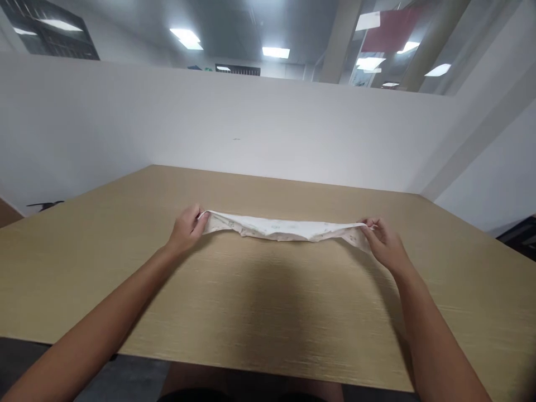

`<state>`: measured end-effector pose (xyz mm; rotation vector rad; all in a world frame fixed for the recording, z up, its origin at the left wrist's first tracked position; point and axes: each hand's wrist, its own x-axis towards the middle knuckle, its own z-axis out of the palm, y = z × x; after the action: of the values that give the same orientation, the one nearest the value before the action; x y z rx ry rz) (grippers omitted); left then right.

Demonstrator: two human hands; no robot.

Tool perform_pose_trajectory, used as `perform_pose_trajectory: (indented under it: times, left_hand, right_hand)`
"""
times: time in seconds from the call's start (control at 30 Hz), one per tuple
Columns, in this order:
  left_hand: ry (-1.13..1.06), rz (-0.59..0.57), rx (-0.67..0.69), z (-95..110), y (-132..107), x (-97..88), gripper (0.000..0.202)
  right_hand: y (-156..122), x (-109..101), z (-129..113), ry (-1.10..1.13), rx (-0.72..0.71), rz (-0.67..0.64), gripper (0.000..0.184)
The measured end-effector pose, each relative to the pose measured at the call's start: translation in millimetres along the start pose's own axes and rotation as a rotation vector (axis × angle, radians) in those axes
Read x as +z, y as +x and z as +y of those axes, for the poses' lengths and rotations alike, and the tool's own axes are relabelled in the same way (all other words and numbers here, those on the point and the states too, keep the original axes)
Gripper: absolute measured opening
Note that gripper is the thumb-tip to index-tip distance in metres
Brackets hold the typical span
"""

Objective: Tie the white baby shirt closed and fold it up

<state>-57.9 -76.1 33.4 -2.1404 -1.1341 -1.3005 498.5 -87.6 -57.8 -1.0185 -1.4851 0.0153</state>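
A white cloth with a faint small print is stretched into a long narrow band above the wooden table. My left hand pinches its left end with closed fingers. My right hand pinches its right end, where a corner of the cloth hangs down a little. The cloth sags slightly in the middle and lies close to the tabletop. Both forearms reach in from the near edge.
White partition walls close off the table at the back and on both sides. A dark object pokes out past the table's left edge. The near table edge runs along the bottom of the view.
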Motion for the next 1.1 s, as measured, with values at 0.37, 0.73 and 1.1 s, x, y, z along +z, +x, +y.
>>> perform_pose_trajectory:
  times: [0.37,0.73,1.1]
  left_hand:
    - [-0.377,-0.072,-0.013,-8.4,-0.9,-31.8,0.036]
    - [-0.13,-0.726,-0.183,3.8,0.8,-23.5,0.043]
    - [-0.199,-1.033,-0.175,-10.9,3.7,-24.7,0.034]
  right_hand:
    - [-16.4,-61.1,-18.6,0.115,0.292,-0.479,0.043]
    - [-18.5,-34.1,12.6,-0.055,0.427,-0.768,0.05]
    - [-21.3,-38.7,-2.9,0.021,0.514,-0.837,0.05]
